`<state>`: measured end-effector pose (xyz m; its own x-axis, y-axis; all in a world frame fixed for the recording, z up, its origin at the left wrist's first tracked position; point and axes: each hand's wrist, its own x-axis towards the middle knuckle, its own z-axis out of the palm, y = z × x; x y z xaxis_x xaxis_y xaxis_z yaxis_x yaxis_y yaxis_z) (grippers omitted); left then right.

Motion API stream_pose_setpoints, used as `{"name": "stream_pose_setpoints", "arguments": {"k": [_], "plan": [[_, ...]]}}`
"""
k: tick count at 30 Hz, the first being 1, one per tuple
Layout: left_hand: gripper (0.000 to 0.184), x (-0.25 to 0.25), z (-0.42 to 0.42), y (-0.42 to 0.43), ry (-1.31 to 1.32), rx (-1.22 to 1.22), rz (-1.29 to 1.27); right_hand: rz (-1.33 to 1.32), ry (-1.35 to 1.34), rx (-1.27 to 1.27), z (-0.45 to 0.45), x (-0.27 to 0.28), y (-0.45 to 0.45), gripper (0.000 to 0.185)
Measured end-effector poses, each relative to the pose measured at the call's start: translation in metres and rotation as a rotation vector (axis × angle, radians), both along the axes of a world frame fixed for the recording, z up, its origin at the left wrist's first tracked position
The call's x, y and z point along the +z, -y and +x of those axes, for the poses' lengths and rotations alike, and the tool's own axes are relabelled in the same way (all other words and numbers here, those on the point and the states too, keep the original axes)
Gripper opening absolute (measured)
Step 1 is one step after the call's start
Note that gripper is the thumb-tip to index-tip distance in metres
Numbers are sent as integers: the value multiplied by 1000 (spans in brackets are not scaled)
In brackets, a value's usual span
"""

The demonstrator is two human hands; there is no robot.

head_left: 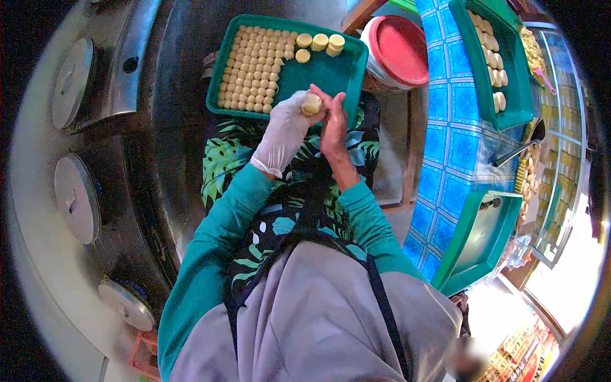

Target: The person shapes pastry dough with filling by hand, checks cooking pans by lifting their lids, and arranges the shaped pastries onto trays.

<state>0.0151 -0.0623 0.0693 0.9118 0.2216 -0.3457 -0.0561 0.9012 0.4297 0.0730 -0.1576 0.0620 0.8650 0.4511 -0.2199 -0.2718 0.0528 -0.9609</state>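
Note:
My left hand (287, 127), in a thin white glove, is closed round a pale yellow piece of dough (311, 105) in front of my chest. My bare right hand (334, 124) is held up beside it, fingers stretched out and its palm turned toward the dough; whether it touches is hard to tell. Just beyond both hands, a green tray (318, 79) rests across my lap. Rows of small round dough balls (251, 70) fill its left side. Several flat dough rounds (303, 56), some stacked, sit at its upper right.
To the right, a blue tiled-pattern tablecloth (445, 140) carries a green tray with pale dough pieces (495, 60) and another green tray (480, 239). A white bucket with a red lid (398, 51) stands behind. Round metal lids (77, 197) line the dark counter at left.

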Motion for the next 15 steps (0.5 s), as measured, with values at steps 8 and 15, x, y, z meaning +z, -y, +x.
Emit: {"name": "stream_pose_setpoints", "arguments": {"k": [8,15], "plan": [[29,-23,-5,-6,-132,-155,-75,-14,102,231,12,0,0,90],[26,-5,-2,6,-59,-77,-8,-197,295,347,20,11,4,94]]}}
